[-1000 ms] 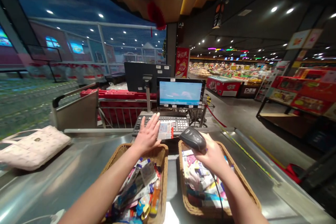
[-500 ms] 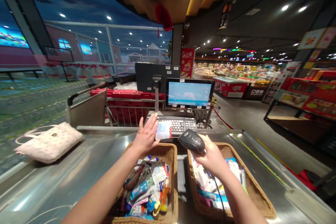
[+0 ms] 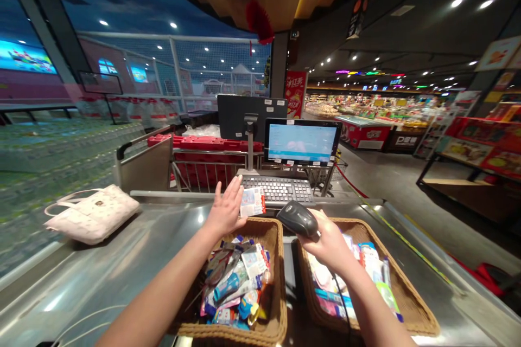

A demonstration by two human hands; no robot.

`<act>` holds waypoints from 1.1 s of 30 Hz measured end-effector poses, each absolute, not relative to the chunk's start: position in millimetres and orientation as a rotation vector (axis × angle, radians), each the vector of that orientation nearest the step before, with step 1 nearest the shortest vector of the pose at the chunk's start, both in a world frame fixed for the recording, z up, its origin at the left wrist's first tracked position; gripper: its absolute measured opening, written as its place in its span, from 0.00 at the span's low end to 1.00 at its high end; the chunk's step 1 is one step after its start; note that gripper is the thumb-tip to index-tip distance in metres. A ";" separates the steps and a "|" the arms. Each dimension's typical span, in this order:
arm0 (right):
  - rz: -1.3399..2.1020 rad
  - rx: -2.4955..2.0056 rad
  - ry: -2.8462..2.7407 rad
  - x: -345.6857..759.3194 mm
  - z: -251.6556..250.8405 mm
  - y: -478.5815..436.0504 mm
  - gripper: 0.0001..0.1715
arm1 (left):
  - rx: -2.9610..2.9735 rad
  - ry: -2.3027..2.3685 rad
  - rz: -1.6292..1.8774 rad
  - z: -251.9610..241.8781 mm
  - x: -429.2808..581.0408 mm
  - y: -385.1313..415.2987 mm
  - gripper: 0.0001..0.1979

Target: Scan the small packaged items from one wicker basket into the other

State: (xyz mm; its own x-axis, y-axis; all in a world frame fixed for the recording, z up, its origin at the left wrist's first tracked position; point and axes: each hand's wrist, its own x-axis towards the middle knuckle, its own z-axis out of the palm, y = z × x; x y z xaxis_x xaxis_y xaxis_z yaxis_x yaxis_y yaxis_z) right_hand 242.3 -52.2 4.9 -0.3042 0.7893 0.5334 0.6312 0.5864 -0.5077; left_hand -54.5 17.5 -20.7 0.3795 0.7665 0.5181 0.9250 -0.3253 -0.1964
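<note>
My left hand (image 3: 227,205) holds a small white, red and blue packet (image 3: 253,201) at its thumb side, fingers stretched upward. My right hand (image 3: 328,238) is wrapped round a black barcode scanner (image 3: 297,218), whose head points left toward the packet. A dark cord (image 3: 344,303) hangs from the scanner. Below the left hand stands a wicker basket (image 3: 280,282) full of small packaged goods (image 3: 236,287), partly hidden by my forearm. Under my right arm, a second wicker basket (image 3: 419,312) contains more packages (image 3: 370,260).
Behind the baskets sit a keyboard (image 3: 280,188) and a lit monitor (image 3: 302,142). Another screen (image 3: 244,119) shows its back. A pale handbag (image 3: 95,214) lies left on the metal counter (image 3: 118,260). A shopping cart (image 3: 211,171) stands beyond.
The view has shifted slightly, so the counter, baskets and screens appear farther right. Both hands keep their holds, and the packet and scanner stay nearly in place in the picture.
</note>
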 end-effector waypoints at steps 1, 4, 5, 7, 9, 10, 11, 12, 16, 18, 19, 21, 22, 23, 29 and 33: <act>0.260 -1.130 -2.042 241.8 4.2 -52.5 0.20 | -2.185 -1.462 -0.459 -22.3 -56.3 17.1 0.39; 0.272 -1.151 -2.050 240.0 2.6 -53.3 0.21 | -2.189 -1.480 -0.446 -27.1 -61.1 15.4 0.40; 0.276 -1.158 -2.050 239.4 2.0 -53.5 0.22 | -2.195 -1.485 -0.437 -28.9 -62.5 14.5 0.40; 0.284 -1.177 -2.050 238.3 0.5 -53.6 0.23 | -2.214 -1.494 -0.412 -33.4 -65.5 12.3 0.41; 0.298 -1.194 -2.051 237.1 -1.7 -53.3 0.23 | -2.243 -1.509 -0.382 -39.8 -68.8 9.6 0.40; 0.307 -1.200 -2.052 236.5 -2.9 -53.0 0.23 | -2.262 -1.516 -0.367 -43.8 -70.7 8.2 0.39; 0.316 -1.203 -2.053 235.8 -4.0 -52.7 0.23 | -2.283 -1.522 -0.352 -48.5 -72.6 6.8 0.39; 0.325 -1.201 -2.055 235.1 -5.0 -52.5 0.23 | -2.305 -1.527 -0.333 -53.6 -74.5 5.5 0.38; 0.342 -1.169 -2.056 231.9 -7.1 -51.8 0.21 | -2.399 -1.578 -0.188 -76.2 -80.7 1.5 0.37; 0.343 -1.166 -2.057 230.4 -6.8 -52.0 0.20 | -2.431 -1.618 -0.105 -87.0 -82.8 0.0 0.37; 0.343 -1.168 -2.057 229.7 -6.5 -52.3 0.20 | -2.442 -1.631 -0.074 -92.2 -83.8 -0.7 0.37; 0.341 -1.171 -2.054 228.6 -5.8 -53.0 0.20 | -2.461 -1.643 -0.030 -101.9 -86.0 -2.3 0.35; 0.341 -1.170 -2.053 228.1 -5.6 -53.3 0.20 | -2.472 -1.648 -0.014 -106.5 -87.3 -3.2 0.35; 0.344 -1.170 -2.053 227.8 -5.7 -53.7 0.20 | -2.482 -1.658 0.000 -110.7 -88.6 -4.1 0.34; 0.361 -1.202 -2.034 228.2 -10.9 -53.6 0.22 | -2.510 -1.776 0.031 -126.4 -92.4 -8.7 0.29; 0.365 -1.240 -2.020 232.9 -14.0 -54.3 0.19 | -2.529 -1.728 -0.152 -125.9 -84.7 -6.3 0.21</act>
